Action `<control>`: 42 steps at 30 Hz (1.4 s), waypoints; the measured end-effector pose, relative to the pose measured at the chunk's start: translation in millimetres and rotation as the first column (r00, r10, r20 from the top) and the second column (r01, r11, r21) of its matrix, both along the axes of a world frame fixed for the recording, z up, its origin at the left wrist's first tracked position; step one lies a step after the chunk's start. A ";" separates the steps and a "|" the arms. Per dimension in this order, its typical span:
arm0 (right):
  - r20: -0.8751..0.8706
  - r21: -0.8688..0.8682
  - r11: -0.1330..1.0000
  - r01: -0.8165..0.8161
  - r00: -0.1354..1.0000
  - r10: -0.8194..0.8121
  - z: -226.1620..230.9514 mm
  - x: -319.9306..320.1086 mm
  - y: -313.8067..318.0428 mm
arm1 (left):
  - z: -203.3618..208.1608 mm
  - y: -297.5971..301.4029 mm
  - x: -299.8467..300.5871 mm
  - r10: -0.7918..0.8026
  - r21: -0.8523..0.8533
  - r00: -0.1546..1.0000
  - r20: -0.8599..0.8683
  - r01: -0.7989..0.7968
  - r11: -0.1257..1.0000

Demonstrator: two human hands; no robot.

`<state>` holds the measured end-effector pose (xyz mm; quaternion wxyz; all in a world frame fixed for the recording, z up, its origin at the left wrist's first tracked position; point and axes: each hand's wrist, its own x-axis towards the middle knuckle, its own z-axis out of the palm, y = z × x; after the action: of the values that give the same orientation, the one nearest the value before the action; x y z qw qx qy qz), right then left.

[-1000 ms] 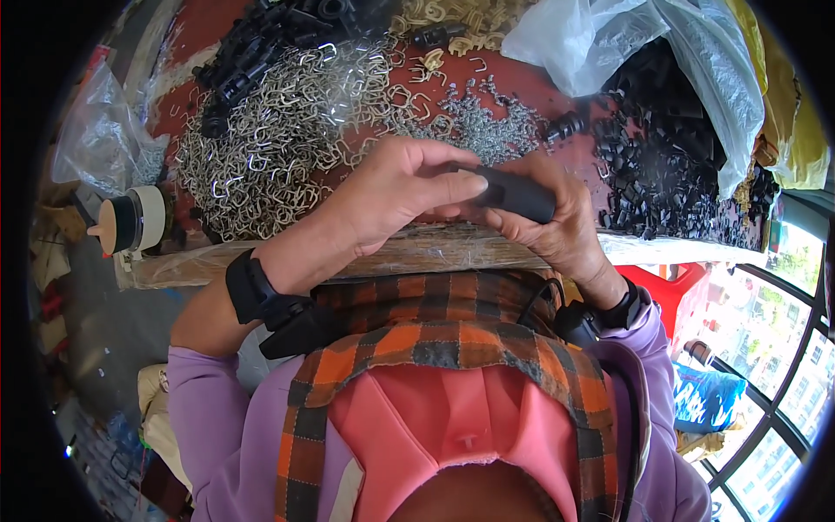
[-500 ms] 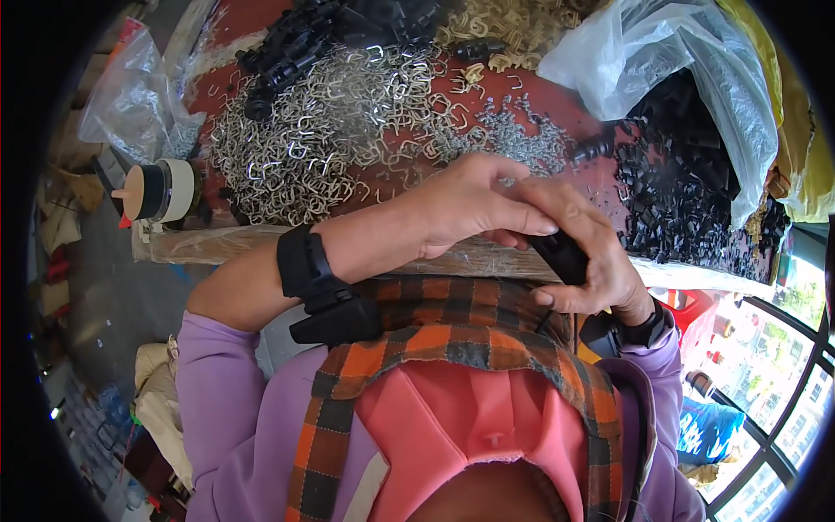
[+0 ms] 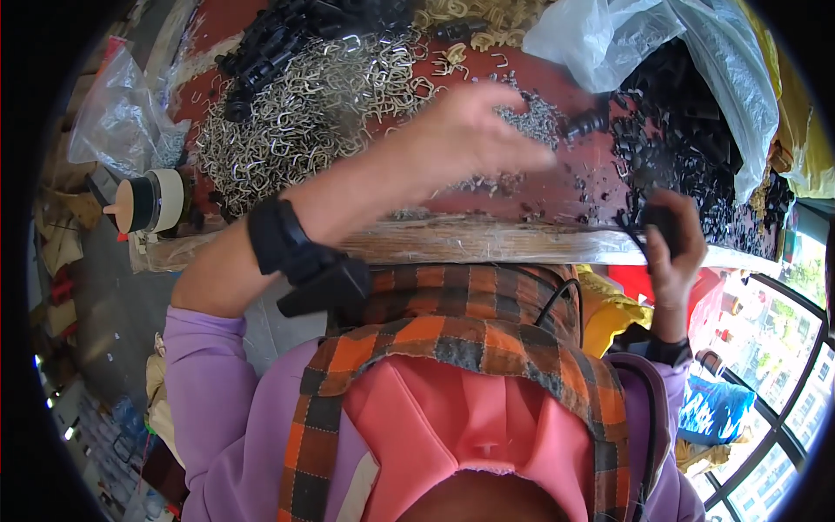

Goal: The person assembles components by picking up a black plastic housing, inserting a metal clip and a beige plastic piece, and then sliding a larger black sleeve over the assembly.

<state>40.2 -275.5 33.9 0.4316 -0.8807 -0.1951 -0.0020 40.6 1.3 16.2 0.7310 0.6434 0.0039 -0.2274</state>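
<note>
My left hand (image 3: 487, 135), smeared by motion, hangs over the small silvery screws (image 3: 541, 120) on the red tabletop. Its thumb and fingers look spread, with nothing visible between them. Off to the right, my right hand (image 3: 680, 254) is closed round a black plastic part (image 3: 663, 224), mostly covered by the fingers. A thin black piece sticks out on that part's left side. Just beyond this hand lies a heap of small black plastic pieces (image 3: 635, 139).
Bent metal U-shaped clips (image 3: 287, 130) form a large pile at left, with black fittings (image 3: 270, 56) behind. Beige pieces (image 3: 487, 22) lie at the back. Plastic bags (image 3: 600, 43) drape at back right. A round container (image 3: 152, 202) stands by the left edge.
My hands have come apart. The left moved forward toward the screws; the right moved right with the black plastic part. The view has shifted slightly.
</note>
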 end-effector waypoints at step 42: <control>0.237 -0.399 0.903 -0.158 0.934 0.268 -63.5 54.4 64.5 | -48.1 49.4 58.0 -0.600 0.804 0.535 0.595 -0.404 0.437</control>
<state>94.6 -211.0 -29.5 0.2208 -0.9100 -0.3482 -0.0445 98.6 50.7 -31.9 0.1594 0.9440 -0.2714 0.0986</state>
